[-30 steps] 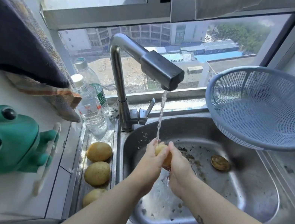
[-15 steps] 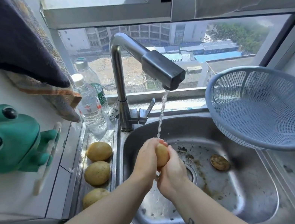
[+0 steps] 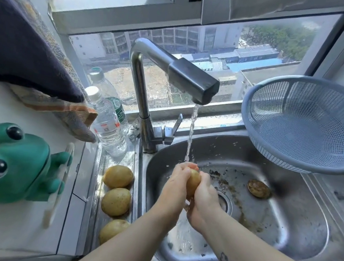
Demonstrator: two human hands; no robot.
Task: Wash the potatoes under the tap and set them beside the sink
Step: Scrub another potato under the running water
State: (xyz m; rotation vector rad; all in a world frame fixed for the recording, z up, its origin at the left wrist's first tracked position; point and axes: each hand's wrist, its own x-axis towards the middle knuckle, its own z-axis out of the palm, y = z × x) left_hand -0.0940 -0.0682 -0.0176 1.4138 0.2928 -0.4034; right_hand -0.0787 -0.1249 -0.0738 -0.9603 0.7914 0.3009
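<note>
Now both hands, left hand (image 3: 176, 183) and right hand (image 3: 205, 197), clasp one potato (image 3: 194, 180) under the tap (image 3: 188, 82) stream over the sink (image 3: 300, 231); wet, firm, likely slippery, so grip its middle; three potatoes (image 3: 116, 201) wait beside

1. The scene is brightly lit by daylight through the window (image 3: 260, 54) at the top of the frame.
2. Glare is thrown off the wet sink (image 3: 301, 224).
3. Edges are bowed by the wide-angle lens.
</note>
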